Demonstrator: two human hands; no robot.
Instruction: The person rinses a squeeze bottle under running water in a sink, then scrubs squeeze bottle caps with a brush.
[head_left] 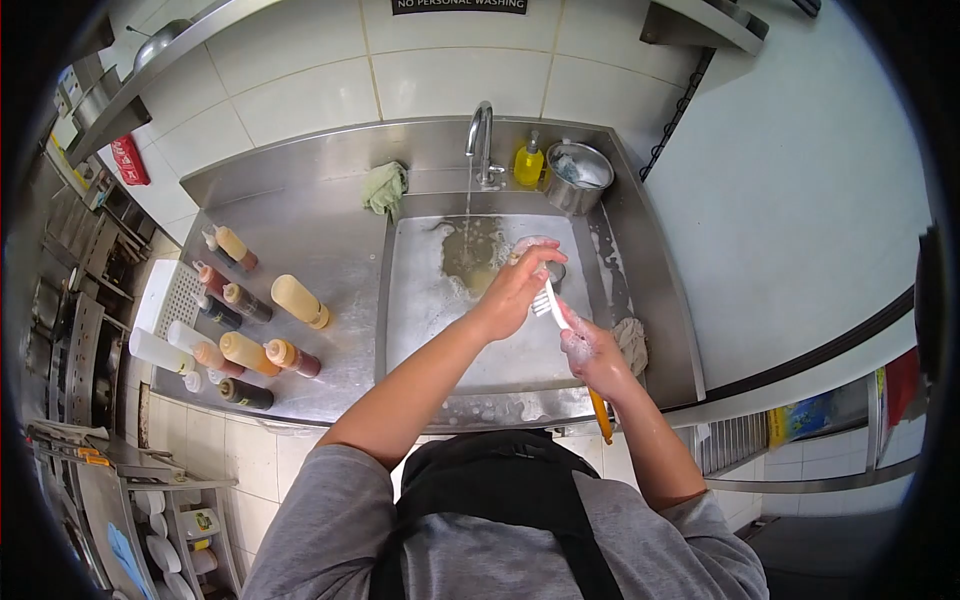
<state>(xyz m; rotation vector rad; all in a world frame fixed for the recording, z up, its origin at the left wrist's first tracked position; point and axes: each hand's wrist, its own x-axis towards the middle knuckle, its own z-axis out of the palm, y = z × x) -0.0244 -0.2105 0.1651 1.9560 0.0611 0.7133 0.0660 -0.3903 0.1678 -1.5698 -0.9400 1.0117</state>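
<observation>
Fingers of the right hand (592, 357) closed around the white brush (557, 312), low on its handle, foam on the skin. Brush is over the sink basin (430, 345). Long axis slants from the right fist forward and to the left; head uppermost, bristles turned toward the left hand (508, 295). Key relation: brush head lies just beside the left hand, nearly under its fingers; right hand is nearer the handle. Left fingers extended, slightly bent, foamy at the tips; cannot tell whether they grip anything. Yellow-orange rod (601, 415) shows below the right wrist; link to brush unclear. Beyond: faucet (481, 135) running into cloudy water; yellow pump bottle (528, 163) and metal pot (572, 200) to its right. Far left: squeeze bottles (300, 301) on the counter (320, 220).
</observation>
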